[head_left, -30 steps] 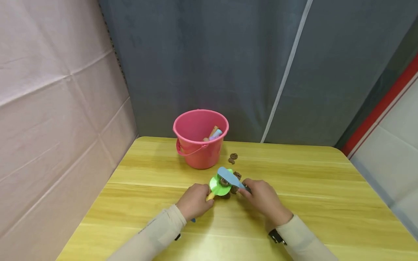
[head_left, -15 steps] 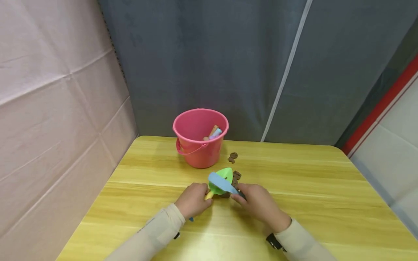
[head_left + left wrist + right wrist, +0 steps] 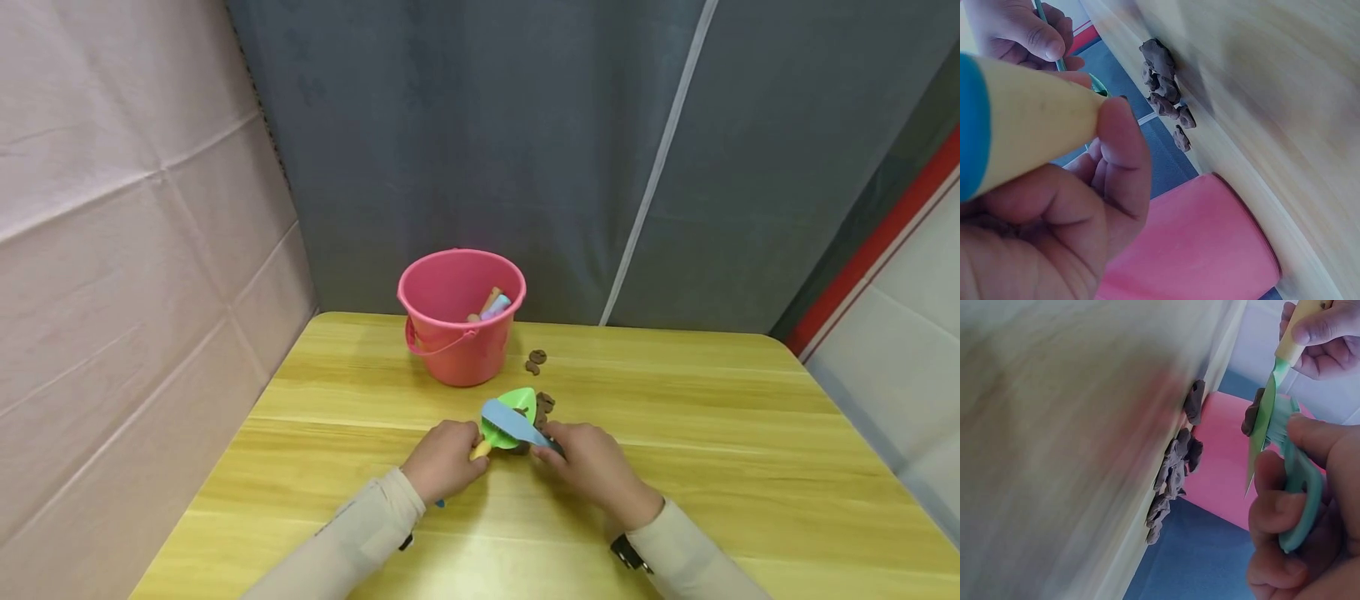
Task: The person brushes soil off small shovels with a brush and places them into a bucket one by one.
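Note:
My left hand (image 3: pixel 444 458) grips the pale yellow, blue-ended handle (image 3: pixel 1035 115) of a small green trowel (image 3: pixel 522 398), held above the table. In my right hand (image 3: pixel 600 471) is a light blue brush (image 3: pixel 512 420), its bristles against the trowel's blade in the right wrist view. A brown lump (image 3: pixel 1252 412) clings to the blade's table-facing side there. Below and beside the trowel, several brown clay-like lumps (image 3: pixel 544 403) lie on the table, the largest one (image 3: pixel 1158 56) plain in the left wrist view.
A pink bucket (image 3: pixel 465 358) stands just behind the trowel, with pastel and tan pieces (image 3: pixel 495 307) inside. Two small brown lumps (image 3: pixel 537 357) lie right of it. A dark curtain (image 3: pixel 480 150) hangs behind the wooden table (image 3: pixel 712 433); pale sheeting (image 3: pixel 150 250) borders the left.
The brush has moved left and slightly down across the trowel, toward its handle. The trowel's blade has turned, now showing a pointed leaf shape. The bucket has not moved.

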### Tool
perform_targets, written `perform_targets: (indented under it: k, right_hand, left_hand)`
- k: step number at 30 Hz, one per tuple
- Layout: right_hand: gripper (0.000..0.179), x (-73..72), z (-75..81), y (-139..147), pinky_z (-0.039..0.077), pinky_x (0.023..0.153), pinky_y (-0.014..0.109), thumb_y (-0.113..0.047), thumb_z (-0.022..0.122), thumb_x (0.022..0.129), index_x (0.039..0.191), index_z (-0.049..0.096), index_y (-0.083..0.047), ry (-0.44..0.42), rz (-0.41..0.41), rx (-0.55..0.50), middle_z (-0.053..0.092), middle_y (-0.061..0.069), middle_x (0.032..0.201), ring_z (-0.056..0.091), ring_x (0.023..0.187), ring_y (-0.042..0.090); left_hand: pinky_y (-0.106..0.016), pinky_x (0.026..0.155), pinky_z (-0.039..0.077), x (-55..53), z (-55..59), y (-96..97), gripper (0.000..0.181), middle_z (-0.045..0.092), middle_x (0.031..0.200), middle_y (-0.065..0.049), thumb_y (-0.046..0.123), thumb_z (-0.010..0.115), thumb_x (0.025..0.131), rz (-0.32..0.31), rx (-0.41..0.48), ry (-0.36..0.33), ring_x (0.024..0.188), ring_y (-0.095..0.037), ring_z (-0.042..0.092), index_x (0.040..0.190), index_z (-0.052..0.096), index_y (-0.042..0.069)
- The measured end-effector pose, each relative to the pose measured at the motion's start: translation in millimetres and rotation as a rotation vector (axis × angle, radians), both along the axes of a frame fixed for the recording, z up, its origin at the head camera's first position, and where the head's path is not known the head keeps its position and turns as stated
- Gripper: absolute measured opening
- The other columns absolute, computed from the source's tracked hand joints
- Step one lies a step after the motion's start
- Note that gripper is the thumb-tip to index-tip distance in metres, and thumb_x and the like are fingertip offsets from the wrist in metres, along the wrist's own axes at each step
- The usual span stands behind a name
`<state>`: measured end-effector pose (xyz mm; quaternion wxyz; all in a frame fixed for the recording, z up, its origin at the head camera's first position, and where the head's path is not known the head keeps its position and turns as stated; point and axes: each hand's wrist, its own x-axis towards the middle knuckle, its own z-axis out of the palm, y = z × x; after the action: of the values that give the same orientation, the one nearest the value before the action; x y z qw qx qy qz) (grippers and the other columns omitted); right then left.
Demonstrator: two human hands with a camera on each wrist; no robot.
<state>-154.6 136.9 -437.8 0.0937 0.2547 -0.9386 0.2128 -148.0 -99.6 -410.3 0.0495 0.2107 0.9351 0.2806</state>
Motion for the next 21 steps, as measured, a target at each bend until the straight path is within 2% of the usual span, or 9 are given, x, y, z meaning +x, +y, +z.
perform_targets:
  k: [6,15,21]
  right_hand:
    - [0.023,-0.2,-0.5,0.1,0.031,0.048,0.023,-0.026,0.077,0.088,0.078,0.057,-0.018,-0.005,-0.035,-0.009,0.042,-0.010,0.060,0.038,0.052,0.005]
    - [0.014,0.8,-0.6,1.4,0.034,0.048,0.023,-0.023,0.076,0.088,0.086,0.064,-0.015,-0.002,-0.047,-0.023,0.047,-0.010,0.063,0.040,0.053,0.005]
    - [0.012,0.2,-2.5,3.8,0.038,0.051,0.027,-0.023,0.075,0.090,0.092,0.067,-0.014,-0.031,-0.094,-0.023,0.053,-0.008,0.067,0.043,0.056,0.008]
  left_hand:
    - [-0.024,0.052,0.042,0.1,-0.1,-0.7,0.018,0.050,0.063,0.004,0.008,0.072,0.085,-0.001,0.007,0.004,0.056,-0.009,0.045,0.076,0.057,0.010]
    - [-0.024,0.052,0.042,1.5,-0.7,-3.0,0.018,0.051,0.063,0.004,0.008,0.072,0.085,-0.001,0.001,-0.002,0.056,-0.009,0.045,0.074,0.057,0.010]
    - [-0.023,0.052,0.040,2.7,-3.2,-6.5,0.021,0.049,0.062,0.004,0.007,0.073,0.083,-0.013,-0.015,-0.004,0.056,-0.009,0.044,0.071,0.056,0.011]
